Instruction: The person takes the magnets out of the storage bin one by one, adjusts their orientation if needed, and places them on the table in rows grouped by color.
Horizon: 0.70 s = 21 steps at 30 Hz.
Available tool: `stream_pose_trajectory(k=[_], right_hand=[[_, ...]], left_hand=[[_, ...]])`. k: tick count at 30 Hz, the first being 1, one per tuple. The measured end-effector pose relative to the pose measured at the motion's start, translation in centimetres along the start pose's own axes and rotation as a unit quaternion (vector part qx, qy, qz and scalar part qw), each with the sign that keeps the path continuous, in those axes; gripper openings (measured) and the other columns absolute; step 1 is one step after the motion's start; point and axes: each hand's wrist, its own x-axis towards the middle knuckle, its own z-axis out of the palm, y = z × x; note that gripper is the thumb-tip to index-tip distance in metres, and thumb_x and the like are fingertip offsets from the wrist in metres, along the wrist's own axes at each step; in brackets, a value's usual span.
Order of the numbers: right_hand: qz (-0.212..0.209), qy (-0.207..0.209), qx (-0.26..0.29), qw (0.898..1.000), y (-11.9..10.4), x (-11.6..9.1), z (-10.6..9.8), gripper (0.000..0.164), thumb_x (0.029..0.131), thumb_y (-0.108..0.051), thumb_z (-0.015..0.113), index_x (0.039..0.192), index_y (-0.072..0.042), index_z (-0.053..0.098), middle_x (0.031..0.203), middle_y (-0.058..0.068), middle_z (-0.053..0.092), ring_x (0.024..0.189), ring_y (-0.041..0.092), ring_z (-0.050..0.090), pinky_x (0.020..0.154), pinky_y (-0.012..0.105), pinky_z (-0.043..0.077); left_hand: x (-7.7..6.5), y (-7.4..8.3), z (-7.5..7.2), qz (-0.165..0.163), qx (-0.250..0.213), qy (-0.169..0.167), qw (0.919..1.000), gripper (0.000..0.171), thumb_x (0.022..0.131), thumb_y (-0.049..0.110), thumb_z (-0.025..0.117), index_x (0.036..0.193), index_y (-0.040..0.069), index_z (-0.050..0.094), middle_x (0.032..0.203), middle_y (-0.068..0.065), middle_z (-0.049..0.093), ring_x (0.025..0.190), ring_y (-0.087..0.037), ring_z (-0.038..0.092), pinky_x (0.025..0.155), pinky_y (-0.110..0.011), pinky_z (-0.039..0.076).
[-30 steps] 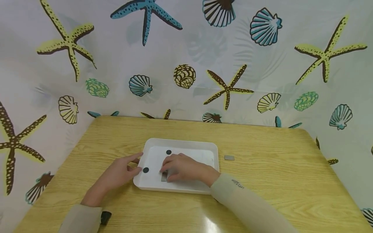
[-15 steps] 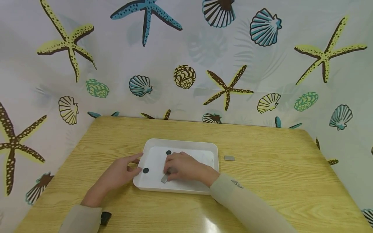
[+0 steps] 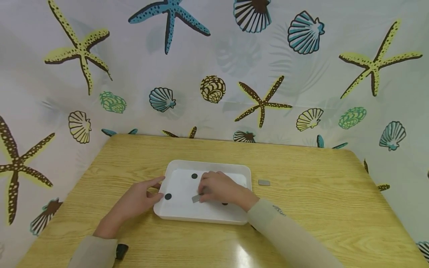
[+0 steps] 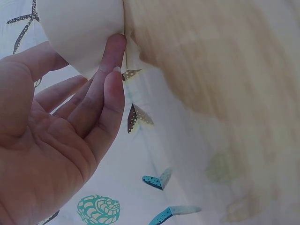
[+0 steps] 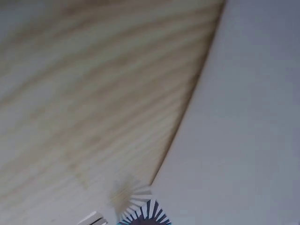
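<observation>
A shallow white tray (image 3: pixel 187 216) lies on the table. My right hand (image 3: pixel 219 188) is over its middle, thumb and fingers pinching a small flat grey rectangular piece (image 3: pixel 196 198); part of the piece is hidden by the fingers. At the tray's left side, my left hand (image 3: pixel 144 195) touches the rim with spread thumb and fingers; the left wrist view shows this hand (image 4: pixel 51 131) with its fingertips against the tray wall (image 4: pixel 84 28). Black discs lie in the tray: one at the back (image 3: pixel 194 176), one at the left (image 3: pixel 168 196), one partly covered near the right wrist (image 3: pixel 225 203).
A second grey rectangular piece (image 3: pixel 264 182) lies on the wooden table (image 3: pixel 311 201), right of the tray. Behind the table hangs a white cloth (image 3: pixel 187 123) printed with shells and starfish. The right wrist view shows only the tray wall (image 5: pixel 234 117), table and cloth.
My right hand has moved right and slightly back within the tray, carrying the grey piece, which has turned. The disc near the right wrist has come into sight. My left hand stays in place.
</observation>
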Motion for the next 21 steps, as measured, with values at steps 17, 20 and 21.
stream_pose_trajectory(k=[17, 20, 21], right_hand=[[0.031, -0.009, 0.06, 0.998, 1.1, -0.5, -0.4, 0.025, 0.09, -0.036, 0.081, 0.111, -0.024, 0.08, 0.114, -0.009, 0.071, 0.109, 0.011, 0.06, 0.105, 0.038, 0.043], [0.037, -0.004, 0.065, 0.997, 1.0, -0.5, -0.5, 0.023, 0.089, -0.035, 0.082, 0.109, -0.023, 0.081, 0.112, -0.009, 0.072, 0.105, 0.009, 0.061, 0.103, 0.036, 0.043], [0.039, -0.002, 0.07, 0.997, 0.9, -0.5, -0.5, 0.021, 0.089, -0.034, 0.082, 0.108, -0.023, 0.081, 0.11, -0.009, 0.072, 0.102, 0.008, 0.061, 0.101, 0.034, 0.044]], left_hand=[[0.0, 0.2, 0.0, -0.007, -0.003, -0.005, 1.0, 0.059, 0.099, 0.012, 0.066, 0.153, -0.002, 0.046, 0.132, -0.028, 0.066, 0.095, -0.024, 0.072, 0.071, -0.024, 0.055], [0.0, 0.2, -0.1, -0.006, -0.003, -0.005, 1.0, 0.059, 0.099, 0.012, 0.066, 0.152, -0.002, 0.046, 0.131, -0.028, 0.066, 0.094, -0.023, 0.071, 0.07, -0.024, 0.055], [0.0, 0.2, -0.1, -0.005, -0.004, -0.005, 1.0, 0.059, 0.099, 0.011, 0.066, 0.152, -0.002, 0.046, 0.131, -0.028, 0.066, 0.094, -0.023, 0.071, 0.07, -0.024, 0.054]])
